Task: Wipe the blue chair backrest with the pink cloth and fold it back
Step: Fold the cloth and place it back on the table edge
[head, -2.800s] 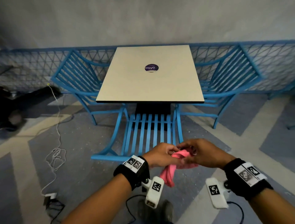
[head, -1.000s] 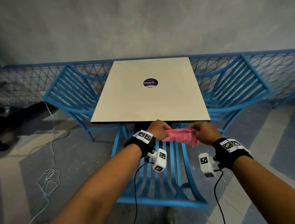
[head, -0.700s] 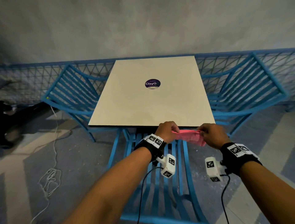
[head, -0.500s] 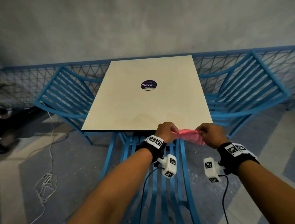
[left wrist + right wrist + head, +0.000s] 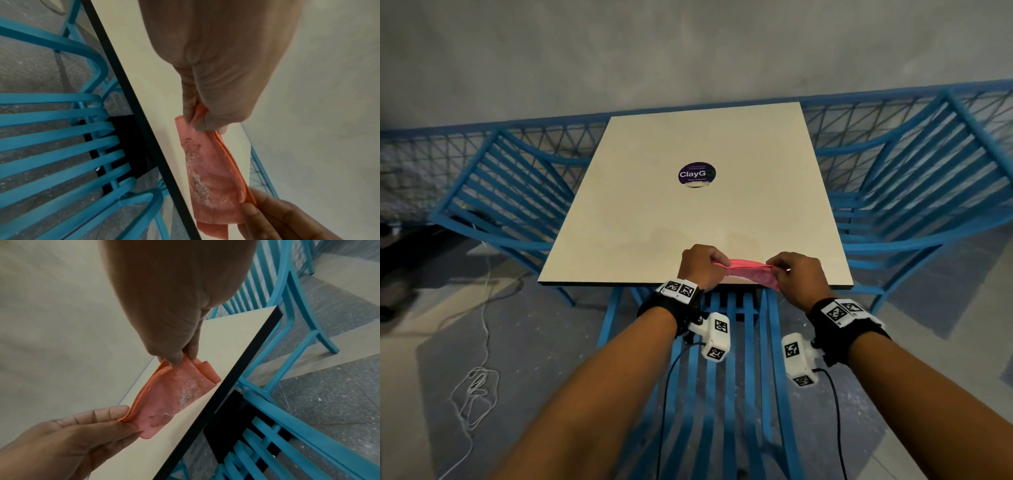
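The pink cloth [image 5: 748, 270] is folded into a narrow band and stretched between both hands just above the near edge of the cream table [image 5: 688, 219]. My left hand [image 5: 702, 265] pinches its left end and my right hand [image 5: 796, 277] pinches its right end. In the left wrist view the cloth [image 5: 209, 175] shows whitish dust on its underside; the same dust marks the cloth [image 5: 174, 395] in the right wrist view. The blue slatted chair [image 5: 726, 377] stands below my forearms, pushed under the table.
Two more blue chairs flank the table, one at the left [image 5: 510, 198] and one at the right [image 5: 914, 192]. A blue mesh fence [image 5: 421, 161] runs along the grey wall behind. A white cord [image 5: 476, 387] lies coiled on the floor at left.
Both hands have carried the cloth up and forward from over the chair to above the table's near edge, pulling it into a flat folded band.
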A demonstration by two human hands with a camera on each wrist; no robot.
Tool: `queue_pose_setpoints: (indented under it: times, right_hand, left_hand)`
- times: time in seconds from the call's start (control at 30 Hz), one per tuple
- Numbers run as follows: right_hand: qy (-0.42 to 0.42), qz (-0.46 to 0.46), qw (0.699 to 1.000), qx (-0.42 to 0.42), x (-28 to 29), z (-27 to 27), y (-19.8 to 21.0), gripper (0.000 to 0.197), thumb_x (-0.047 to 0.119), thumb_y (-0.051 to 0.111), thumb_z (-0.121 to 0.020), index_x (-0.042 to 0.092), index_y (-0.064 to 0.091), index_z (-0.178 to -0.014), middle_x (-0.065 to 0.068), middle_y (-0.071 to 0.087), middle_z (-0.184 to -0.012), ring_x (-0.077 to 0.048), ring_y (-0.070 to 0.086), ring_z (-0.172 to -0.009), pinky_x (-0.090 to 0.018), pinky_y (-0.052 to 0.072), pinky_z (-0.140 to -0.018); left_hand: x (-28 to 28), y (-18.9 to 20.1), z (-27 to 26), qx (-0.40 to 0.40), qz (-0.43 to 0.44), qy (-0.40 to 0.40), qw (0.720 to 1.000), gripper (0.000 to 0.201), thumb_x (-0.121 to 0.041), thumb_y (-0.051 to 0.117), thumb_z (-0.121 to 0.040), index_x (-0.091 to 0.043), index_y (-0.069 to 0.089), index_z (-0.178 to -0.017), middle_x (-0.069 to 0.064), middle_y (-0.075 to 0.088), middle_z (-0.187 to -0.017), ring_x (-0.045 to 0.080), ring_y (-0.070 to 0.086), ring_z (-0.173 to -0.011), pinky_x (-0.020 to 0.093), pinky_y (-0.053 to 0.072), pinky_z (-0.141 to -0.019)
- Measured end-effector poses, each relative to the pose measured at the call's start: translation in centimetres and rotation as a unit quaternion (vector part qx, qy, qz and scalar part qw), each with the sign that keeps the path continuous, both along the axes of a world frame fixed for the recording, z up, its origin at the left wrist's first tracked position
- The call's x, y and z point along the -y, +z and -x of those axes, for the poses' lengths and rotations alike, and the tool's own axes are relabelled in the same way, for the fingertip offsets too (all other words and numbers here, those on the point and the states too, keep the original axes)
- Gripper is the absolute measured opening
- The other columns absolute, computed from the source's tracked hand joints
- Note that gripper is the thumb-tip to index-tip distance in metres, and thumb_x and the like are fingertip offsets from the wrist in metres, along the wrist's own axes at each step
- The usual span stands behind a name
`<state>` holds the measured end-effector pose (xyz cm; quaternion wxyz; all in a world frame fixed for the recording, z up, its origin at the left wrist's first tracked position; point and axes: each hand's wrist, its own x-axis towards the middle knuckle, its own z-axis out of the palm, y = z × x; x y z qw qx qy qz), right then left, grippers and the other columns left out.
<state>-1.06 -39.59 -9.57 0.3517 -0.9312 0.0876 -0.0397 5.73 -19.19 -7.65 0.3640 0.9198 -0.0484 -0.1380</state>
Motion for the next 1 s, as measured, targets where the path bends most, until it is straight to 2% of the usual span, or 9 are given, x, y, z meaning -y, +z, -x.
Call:
queue_pose_setpoints:
  times: [0.1, 0.2, 0.27, 0.4, 0.53, 0.67, 0.8, 0.9, 1.0]
  right_hand:
    - [0.019, -0.008, 0.999, 0.029, -1.4, -1.6, -0.4, 0.020, 0.010, 0.066, -0.087, 0.014, 0.079, -0.100, -0.006, 0.079, -0.100, -0.024, 0.071, -0.094, -0.034, 0.053, -0.090]
    - [0.024, -0.018, 0.998, 0.047, -2.6, -3.2, -1.1, 0.021, 0.009, 0.067, -0.086, 0.014, 0.079, -0.103, -0.005, 0.078, -0.102, -0.024, 0.071, -0.096, -0.033, 0.053, -0.091]
    - [0.027, -0.023, 0.997, 0.065, -3.5, -4.2, -1.7, 0.021, 0.008, 0.069, -0.085, 0.014, 0.079, -0.103, -0.006, 0.078, -0.102, -0.025, 0.071, -0.096, -0.036, 0.054, -0.092]
    - [0.031, -0.012, 0.996, 0.077, -5.1, -5.2, -3.4, 0.022, 0.009, 0.069, -0.087, 0.016, 0.079, -0.104, -0.005, 0.078, -0.102, -0.027, 0.068, -0.100, -0.034, 0.051, -0.091]
    - [0.037, -0.012, 0.995, 0.089, -6.5, -5.4, -4.9, 0.022, 0.007, 0.070, -0.085, 0.016, 0.080, -0.103, -0.004, 0.078, -0.101, -0.026, 0.067, -0.100, -0.027, 0.046, -0.087]
    - [0.065, -0.014, 0.996, 0.057, -7.6, -5.3, -6.9, 0.021, 0.005, 0.073, -0.082, 0.014, 0.080, -0.100, -0.008, 0.077, -0.102, -0.026, 0.067, -0.100, -0.024, 0.045, -0.087]
    - [0.078, 0.013, 0.996, 0.046, -8.3, -5.2, -7.9, 0.019, 0.002, 0.073, -0.080, 0.011, 0.080, -0.096, -0.011, 0.077, -0.100, -0.030, 0.066, -0.101, -0.032, 0.050, -0.086]
    - [0.082, 0.035, 0.995, 0.039, -8.5, -5.2, -8.2, 0.020, -0.001, 0.071, -0.079, 0.012, 0.080, -0.091, -0.009, 0.076, -0.094, -0.029, 0.064, -0.099, -0.036, 0.055, -0.079]
    - [0.098, 0.073, 0.992, 0.011, -8.7, -4.9, -7.9, 0.009, 0.011, 0.074, -0.079, 0.014, 0.078, -0.087, -0.006, 0.076, -0.092, -0.027, 0.061, -0.099, -0.038, 0.055, -0.077]
  left_hand:
    - [-1.5, -0.3, -1.5, 0.008, -0.002, 0.017, 1.000, 0.019, -0.007, 0.073, -0.081, -0.019, 0.085, -0.088, 0.004, 0.080, -0.096, 0.015, 0.067, -0.074, 0.020, 0.052, -0.070]
    - [-3.0, -0.6, -2.7, 0.029, -0.013, 0.022, 0.999, 0.019, -0.009, 0.075, -0.078, -0.019, 0.085, -0.090, 0.004, 0.081, -0.096, 0.011, 0.065, -0.072, 0.014, 0.048, -0.066]
    - [-3.8, -0.7, -3.4, 0.036, -0.021, 0.020, 0.999, 0.021, -0.007, 0.075, -0.077, -0.019, 0.085, -0.092, 0.004, 0.081, -0.097, 0.013, 0.067, -0.077, 0.012, 0.046, -0.066]
    - [-5.0, -1.2, -4.2, 0.046, -0.022, 0.029, 0.998, 0.023, -0.003, 0.073, -0.075, -0.016, 0.085, -0.089, 0.004, 0.080, -0.097, 0.018, 0.071, -0.091, 0.019, 0.050, -0.079]
    - [-6.1, -2.9, -4.3, 0.061, -0.020, 0.058, 0.996, 0.023, -0.001, 0.072, -0.075, -0.017, 0.085, -0.084, 0.002, 0.079, -0.092, 0.014, 0.070, -0.086, 0.018, 0.050, -0.076]
    - [-6.9, -5.8, -3.6, 0.064, -0.058, 0.036, 0.996, 0.023, 0.004, 0.072, -0.076, -0.015, 0.085, -0.080, 0.005, 0.080, -0.088, 0.019, 0.073, -0.087, 0.019, 0.049, -0.077]
    - [-7.7, -7.8, -3.2, 0.073, -0.081, 0.028, 0.994, 0.027, 0.009, 0.070, -0.075, -0.013, 0.083, -0.076, -0.003, 0.064, -0.084, 0.020, 0.068, -0.088, 0.018, 0.045, -0.076]
    - [-8.1, -8.8, -3.0, 0.089, -0.087, 0.012, 0.992, 0.029, 0.012, 0.067, -0.075, -0.013, 0.082, -0.076, -0.004, 0.059, -0.090, 0.022, 0.065, -0.094, 0.025, 0.049, -0.083]
    - [-8.1, -9.1, -3.1, 0.102, -0.095, -0.005, 0.990, 0.027, 0.011, 0.068, -0.077, -0.011, 0.083, -0.080, 0.006, 0.065, -0.105, 0.024, 0.060, -0.106, 0.026, 0.047, -0.093]
